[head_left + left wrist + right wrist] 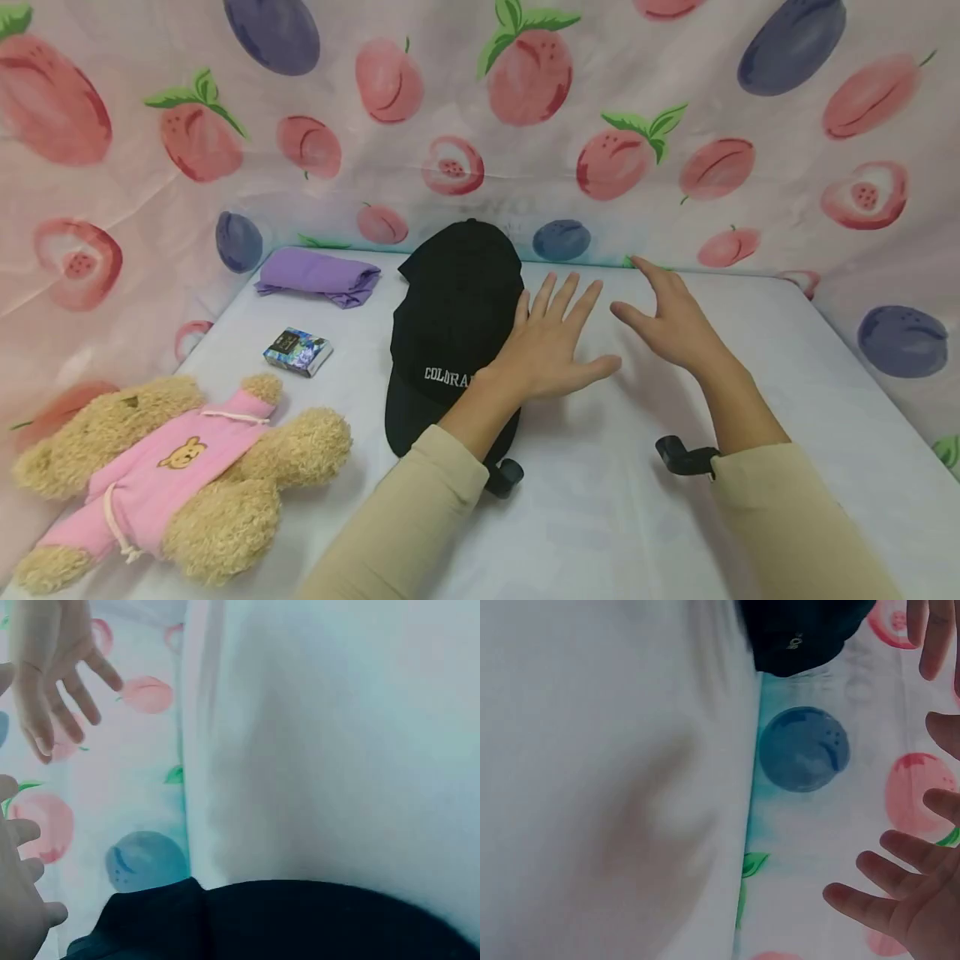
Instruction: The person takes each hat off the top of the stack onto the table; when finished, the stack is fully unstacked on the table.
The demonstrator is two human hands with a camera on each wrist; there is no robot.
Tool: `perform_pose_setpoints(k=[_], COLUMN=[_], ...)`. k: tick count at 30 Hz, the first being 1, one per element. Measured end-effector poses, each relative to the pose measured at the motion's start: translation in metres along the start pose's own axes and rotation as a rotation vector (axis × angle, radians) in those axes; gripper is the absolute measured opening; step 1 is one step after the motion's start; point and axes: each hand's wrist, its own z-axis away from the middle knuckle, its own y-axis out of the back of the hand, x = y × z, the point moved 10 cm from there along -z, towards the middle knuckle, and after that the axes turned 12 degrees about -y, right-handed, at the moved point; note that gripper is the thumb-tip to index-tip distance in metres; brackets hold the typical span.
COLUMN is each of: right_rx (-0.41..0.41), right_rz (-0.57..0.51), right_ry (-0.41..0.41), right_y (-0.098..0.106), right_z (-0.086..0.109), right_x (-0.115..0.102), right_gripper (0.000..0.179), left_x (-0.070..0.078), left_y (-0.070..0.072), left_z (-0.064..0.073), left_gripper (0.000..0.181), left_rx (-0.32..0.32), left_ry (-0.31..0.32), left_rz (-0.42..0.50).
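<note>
A black cap (457,308) with white lettering lies in the middle of the white table, its brim toward the near side. My left hand (551,350) is held over the cap's right side with fingers spread, gripping nothing. To its right, my right hand (671,321) hovers above the table, thumb and fingers apart and holding nothing. The left wrist view shows the cap's dark edge (270,919) at the bottom and the right hand (56,675) at upper left. In the right wrist view, the right hand's spread fingers (900,874) show at the lower right.
A purple folded cloth (318,275) lies at the back left of the table (600,517). In front of it is a small blue patterned box (297,351). A teddy bear in pink clothes (172,475) lies at the near left. Fruit-print fabric (525,142) stands behind.
</note>
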Motion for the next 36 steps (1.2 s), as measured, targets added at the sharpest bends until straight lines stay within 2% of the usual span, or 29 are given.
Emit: perform_pose_setpoints(k=[6,11,17,21,29,36], right_rx=[-0.043,-0.100,-0.179,-0.231,-0.304,-0.317], right_rz=[-0.067,-0.116,-0.188,-0.270,-0.360,-0.424], right_ry=[-0.034,-0.054,-0.076,-0.061,-0.047,-0.026], right_y=[0.001,-0.003,-0.009,-0.014,-0.027,-0.032], right_z=[0.002,0.006,0.009,0.011,0.018,0.022], right_x=[-0.005,-0.010,-0.014,-0.021,-0.039,-0.050], right_gripper=[0.081,0.081,0.080,0.077,0.073,0.067], left_x=[0.003,-0.002,-0.005,-0.006,-0.014,-0.015], left_y=[0.011,0.022,0.032,0.036,0.046,0.069], left_z=[0.006,0.013,0.023,0.030,0.051,0.071], left_gripper=[0.094,0.093,0.087,0.084,0.080,0.067], left_rx=[0.045,0.078,0.068,0.060,0.080,0.136], left_ry=[-0.018,-0.006,0.016,0.037,0.073,0.021], left_rz=[0.084,0.207,0.334,0.397,0.489,0.531])
